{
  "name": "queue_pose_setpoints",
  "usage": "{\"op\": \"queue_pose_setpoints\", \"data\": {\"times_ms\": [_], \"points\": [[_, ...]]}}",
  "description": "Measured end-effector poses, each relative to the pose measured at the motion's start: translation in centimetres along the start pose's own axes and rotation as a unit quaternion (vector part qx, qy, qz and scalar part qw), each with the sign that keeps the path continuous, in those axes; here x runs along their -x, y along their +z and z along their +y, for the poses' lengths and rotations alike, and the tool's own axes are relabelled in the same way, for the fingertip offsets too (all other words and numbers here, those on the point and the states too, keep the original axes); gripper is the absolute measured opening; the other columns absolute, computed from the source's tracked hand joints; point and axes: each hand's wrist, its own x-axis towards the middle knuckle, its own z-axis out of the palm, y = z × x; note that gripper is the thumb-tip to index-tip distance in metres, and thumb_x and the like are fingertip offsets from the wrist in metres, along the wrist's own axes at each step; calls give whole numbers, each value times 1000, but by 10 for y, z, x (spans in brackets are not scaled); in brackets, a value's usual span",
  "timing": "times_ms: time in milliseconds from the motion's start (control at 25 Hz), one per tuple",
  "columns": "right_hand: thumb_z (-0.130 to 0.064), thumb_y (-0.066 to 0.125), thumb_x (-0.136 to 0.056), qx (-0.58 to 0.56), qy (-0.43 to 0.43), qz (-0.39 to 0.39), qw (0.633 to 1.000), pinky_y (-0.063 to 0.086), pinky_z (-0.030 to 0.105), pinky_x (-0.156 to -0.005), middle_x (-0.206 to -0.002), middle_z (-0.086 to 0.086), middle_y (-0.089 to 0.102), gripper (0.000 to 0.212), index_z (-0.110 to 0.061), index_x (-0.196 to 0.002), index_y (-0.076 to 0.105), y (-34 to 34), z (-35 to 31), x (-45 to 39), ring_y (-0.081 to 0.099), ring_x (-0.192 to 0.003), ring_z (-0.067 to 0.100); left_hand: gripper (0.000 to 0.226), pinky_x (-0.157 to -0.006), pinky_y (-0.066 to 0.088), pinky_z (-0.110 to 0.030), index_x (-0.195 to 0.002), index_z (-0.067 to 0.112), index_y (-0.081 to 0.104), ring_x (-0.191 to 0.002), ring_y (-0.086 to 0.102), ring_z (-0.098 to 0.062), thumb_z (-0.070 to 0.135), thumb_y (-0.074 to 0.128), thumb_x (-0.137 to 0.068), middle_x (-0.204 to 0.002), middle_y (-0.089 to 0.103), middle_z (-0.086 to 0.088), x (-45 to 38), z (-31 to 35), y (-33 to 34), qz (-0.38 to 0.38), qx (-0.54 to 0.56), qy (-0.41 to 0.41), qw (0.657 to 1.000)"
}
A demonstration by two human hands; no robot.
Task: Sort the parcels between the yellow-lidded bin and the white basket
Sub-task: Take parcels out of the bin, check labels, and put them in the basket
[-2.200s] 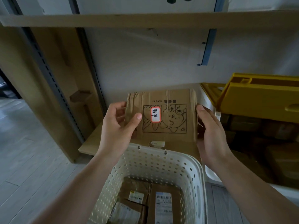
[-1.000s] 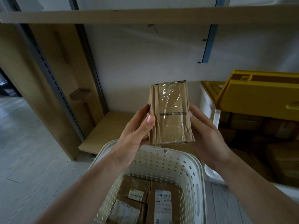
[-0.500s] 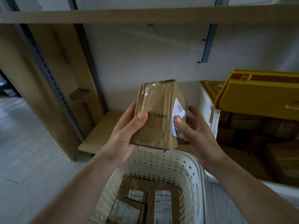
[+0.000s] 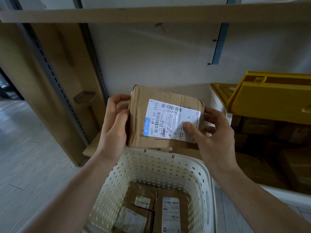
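Note:
I hold a brown cardboard parcel (image 4: 139, 115) in the air above the far rim of the white perforated basket (image 4: 161, 167). Its white shipping label faces me. My left hand (image 4: 114, 125) grips the parcel's left edge. My right hand (image 4: 213, 137) grips its right edge, with the thumb pressed on the label. Three labelled brown parcels (image 4: 170, 209) lie in the bottom of the basket. At the right stands the bin with its yellow lid (image 4: 269, 101) raised, and several brown parcels (image 4: 262, 130) sit in shadow inside it.
A low wooden shelf board (image 4: 94, 145) runs behind the basket, against a white wall. A wooden shelf (image 4: 151, 14) spans overhead. A slotted metal upright (image 4: 55, 76) and wooden side panel stand at the left, beside pale floorboards (image 4: 28, 157).
I have turned the parcel over in both hands: first its printed cartoon face, then a taped narrow side, now its label face is toward me. It stays above the basket.

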Motion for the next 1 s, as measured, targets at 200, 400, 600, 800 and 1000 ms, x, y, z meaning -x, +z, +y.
{"op": "queue_pose_setpoints", "data": {"times_ms": [200, 400, 600, 800, 1000], "points": [[-23, 74, -90, -5, -11, 38, 999, 59, 19, -62, -105, -7, 72, 30, -21, -117, 64, -3, -1, -2, 73, -95, 9, 42, -72, 61, -27, -128, 16, 49, -100, 73, -18, 44, 53, -97, -113, 71, -4, 3, 0, 2, 14, 1, -36, 999], [-11, 57, -102, 11, -29, 59, 998, 55, 13, -68, -102, -2, 74, 17, -19, -109, 71, -12, -4, -6, 72, -91, 5, 36, -77, 65, -37, -117, 29, 55, -107, 73, -19, 47, 56, -86, -115, 75, 2, 4, -2, 7, 56, -40, -41, 997], [-4, 54, -102, 35, -48, 40, 997, 56, 12, -68, -101, -5, 74, 25, -23, -106, 69, -15, -7, -5, 72, -90, 3, 39, -77, 65, -43, -117, 26, 55, -106, 73, -20, 49, 54, -86, -116, 75, -1, 3, -2, 7, 55, -44, -60, 996], [-8, 56, -102, 33, -37, 11, 999, 58, 18, -74, -111, -4, 73, 25, -24, -116, 68, -19, -9, -6, 71, -101, 7, 25, -71, 64, -31, -116, 23, 58, -102, 75, -18, 40, 53, -98, -109, 77, 2, 2, -3, 7, 61, -40, -80, 994], [-22, 54, -104, -3, 35, -132, 991, 54, 39, -96, -129, -7, 68, 48, -51, -142, 45, -27, -8, -10, 64, -121, 13, 14, -98, 55, -55, -96, 21, 60, -107, 72, -34, 35, 63, -99, -107, 75, -14, -4, -3, -2, 134, 6, -128, 983]]}}
